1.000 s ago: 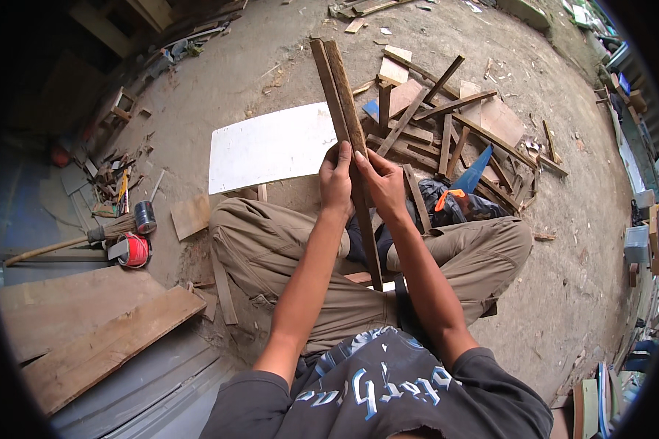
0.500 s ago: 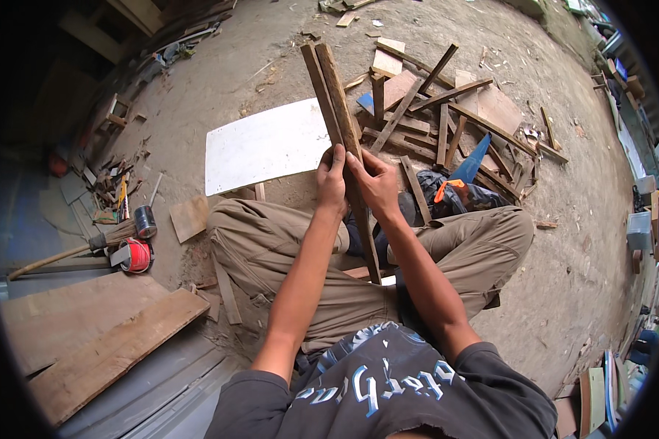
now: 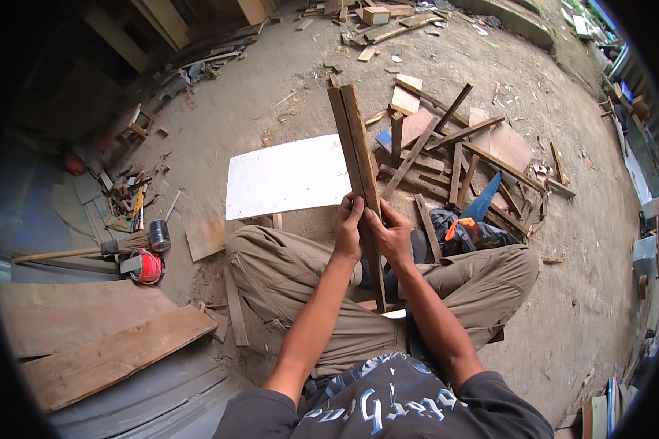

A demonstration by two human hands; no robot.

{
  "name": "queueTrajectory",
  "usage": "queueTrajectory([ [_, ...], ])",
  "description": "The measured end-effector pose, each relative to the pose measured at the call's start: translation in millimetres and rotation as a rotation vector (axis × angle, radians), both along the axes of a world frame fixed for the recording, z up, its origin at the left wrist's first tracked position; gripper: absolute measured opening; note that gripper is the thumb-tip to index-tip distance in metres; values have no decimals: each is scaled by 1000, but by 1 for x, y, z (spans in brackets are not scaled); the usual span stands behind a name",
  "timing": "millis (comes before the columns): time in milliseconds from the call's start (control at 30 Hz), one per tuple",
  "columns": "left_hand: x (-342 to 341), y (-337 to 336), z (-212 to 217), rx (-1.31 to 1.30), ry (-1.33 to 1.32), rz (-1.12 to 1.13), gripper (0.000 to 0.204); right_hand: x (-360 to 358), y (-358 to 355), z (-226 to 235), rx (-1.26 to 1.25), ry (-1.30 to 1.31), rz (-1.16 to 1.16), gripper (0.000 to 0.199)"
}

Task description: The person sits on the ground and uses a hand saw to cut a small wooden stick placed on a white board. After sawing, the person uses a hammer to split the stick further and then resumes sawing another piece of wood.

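Two long, narrow wooden strips, a left one and a right one, stand upright side by side above my lap, their upper ends nearly level. My left hand is closed on the left strip, thumb against its face. Wrapped round the right strip at the same height is my right hand. Below the hands, the lower part of the strips runs down between my crossed legs. Beyond my left knee lies a white board, partly behind the strips. A blue-bladed handsaw with an orange handle rests by my right knee.
A heap of wood offcuts lies ahead to the right. On the left are a brush with a wooden handle, a dark can, a red round object and wide planks. More scrap wood lies far ahead.
The whole scene has shifted down and slightly right in the picture as the view tilted up. Both hands still hold the strips, whose upper ends now look more even.
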State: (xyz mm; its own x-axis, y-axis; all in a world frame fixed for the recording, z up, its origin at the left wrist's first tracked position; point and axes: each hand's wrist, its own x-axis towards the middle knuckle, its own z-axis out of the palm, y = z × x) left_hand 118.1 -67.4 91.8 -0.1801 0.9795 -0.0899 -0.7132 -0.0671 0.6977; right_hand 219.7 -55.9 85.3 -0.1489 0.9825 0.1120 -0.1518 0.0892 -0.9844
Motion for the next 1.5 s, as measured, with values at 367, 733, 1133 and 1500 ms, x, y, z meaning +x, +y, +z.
queueTrajectory([
  [367,-27,16,19,251,300,-119,51,4,-5,2,69,115,47,43],
  [733,-31,30,103,158,509,43,17,4,-10,3,166,11,169,46],
  [1133,-106,46,47,105,-155,426,23,1,25,27,147,-566,428,73],
  [1500,-149,36,-25,-48,-413,616,10,65,62,79,254,-350,378,95],
])
